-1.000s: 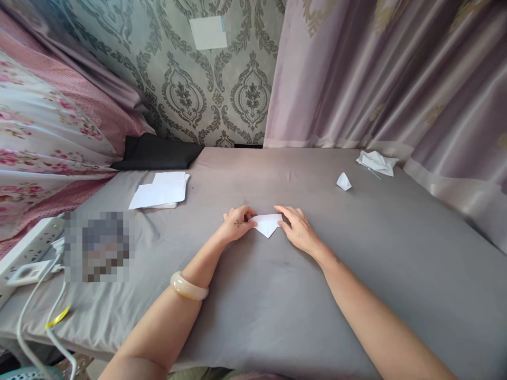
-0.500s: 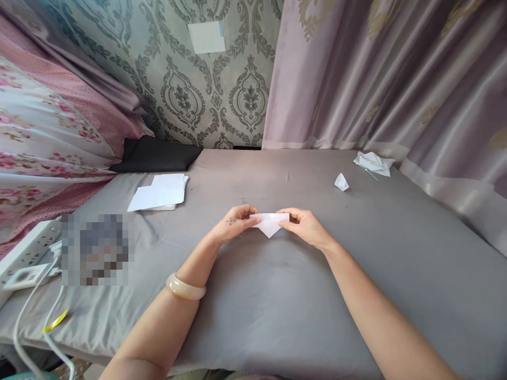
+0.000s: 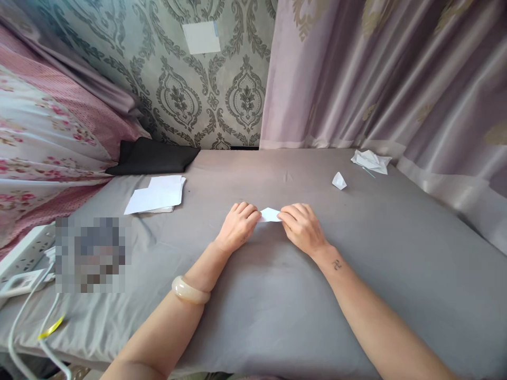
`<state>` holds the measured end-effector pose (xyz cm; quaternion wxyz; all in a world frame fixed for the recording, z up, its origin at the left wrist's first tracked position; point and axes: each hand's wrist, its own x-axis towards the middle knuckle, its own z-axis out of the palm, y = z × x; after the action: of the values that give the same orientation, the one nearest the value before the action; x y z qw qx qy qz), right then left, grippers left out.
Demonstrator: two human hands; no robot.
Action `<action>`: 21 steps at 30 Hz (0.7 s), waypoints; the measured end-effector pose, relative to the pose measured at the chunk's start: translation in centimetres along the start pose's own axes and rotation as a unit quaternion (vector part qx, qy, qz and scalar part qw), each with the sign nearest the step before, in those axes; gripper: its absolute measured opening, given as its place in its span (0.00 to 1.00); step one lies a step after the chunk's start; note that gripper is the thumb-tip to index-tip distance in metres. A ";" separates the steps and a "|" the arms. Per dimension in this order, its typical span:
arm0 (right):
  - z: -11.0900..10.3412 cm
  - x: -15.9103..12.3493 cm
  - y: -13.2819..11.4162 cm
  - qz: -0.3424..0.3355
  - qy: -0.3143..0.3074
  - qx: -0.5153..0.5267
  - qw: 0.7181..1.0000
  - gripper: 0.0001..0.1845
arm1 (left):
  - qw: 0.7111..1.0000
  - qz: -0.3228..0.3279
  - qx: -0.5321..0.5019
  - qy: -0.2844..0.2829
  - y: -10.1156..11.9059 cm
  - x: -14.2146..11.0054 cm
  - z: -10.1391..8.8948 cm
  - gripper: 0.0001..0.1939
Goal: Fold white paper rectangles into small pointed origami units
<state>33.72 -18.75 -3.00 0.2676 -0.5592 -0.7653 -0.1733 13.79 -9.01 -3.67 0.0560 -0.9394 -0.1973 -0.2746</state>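
A small folded sheet of white paper [image 3: 270, 215] is stretched between my two hands over the grey cloth. Its pointed part faces away from me, and both ends are covered by fingers. My left hand [image 3: 240, 226] is closed on the left end, its back turned up; a pale bangle circles that forearm. My right hand [image 3: 303, 227] pinches the right end, fingers curled over it. Beyond the right hand stands a folded white paper piece [image 3: 339, 181] with a pointed top.
A stack of white paper [image 3: 156, 195] lies at the left, in front of a black folded cloth [image 3: 154, 156]. More folded papers [image 3: 371, 161] rest at the back right beside a thin stick. A power strip [image 3: 26, 248] with white cables and a yellow strip [image 3: 52, 327] are near left.
The folded paper has been turned over, its point swinging from towards me to away from me. Both hands have rolled so their backs face up.
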 end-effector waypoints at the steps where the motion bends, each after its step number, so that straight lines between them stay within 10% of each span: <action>1: 0.3 -0.1 -0.1 -0.009 -0.013 -0.021 1.000 0.12 | 1.000 0.007 0.019 -0.013 0.0 0.0 0.2 0.12; 10: 0.4 -0.4 -1.3 0.001 -0.166 -0.047 0.985 0.16 | 0.988 -0.004 0.038 -0.153 1.2 -0.5 -0.1 0.15; 21: -0.2 -0.7 -1.1 0.117 -0.188 0.049 0.974 0.13 | 0.977 -0.126 -0.069 -0.160 1.5 -1.4 -0.5 0.15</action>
<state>32.87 -19.75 -3.28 0.1641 -0.6539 -0.7386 0.0049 13.00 -10.97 -3.99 -0.0763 -0.9404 -0.3013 -0.1382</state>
